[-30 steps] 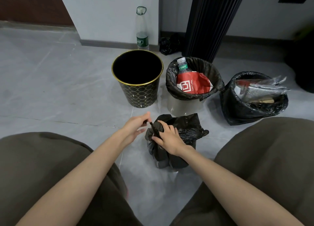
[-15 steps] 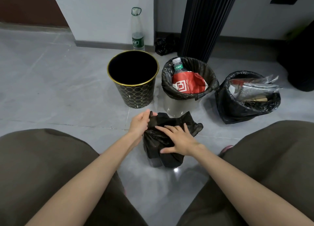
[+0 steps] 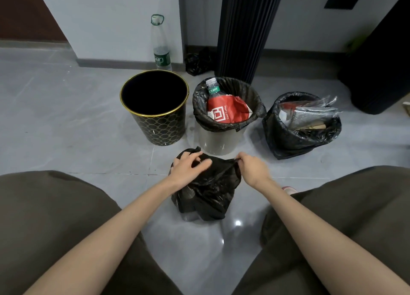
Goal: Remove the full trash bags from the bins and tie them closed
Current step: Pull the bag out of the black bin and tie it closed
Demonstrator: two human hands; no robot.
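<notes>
Left hand (image 3: 188, 168) grips one top flap of crumpled black plastic trash bag (image 3: 206, 195); right hand (image 3: 253, 169) pinches the opposite flap.

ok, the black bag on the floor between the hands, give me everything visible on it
The black trash bag is thin, glossy, crinkled plastic, opaque, so its contents are hidden. It stands on the grey tile floor, out of any bin, on the near side of the clear bin. Its mouth is gathered, and no knot shows. The left hand grips one bunched side of the top, a tip poking up above it. The right hand pinches the other side, pulled taut.
</notes>
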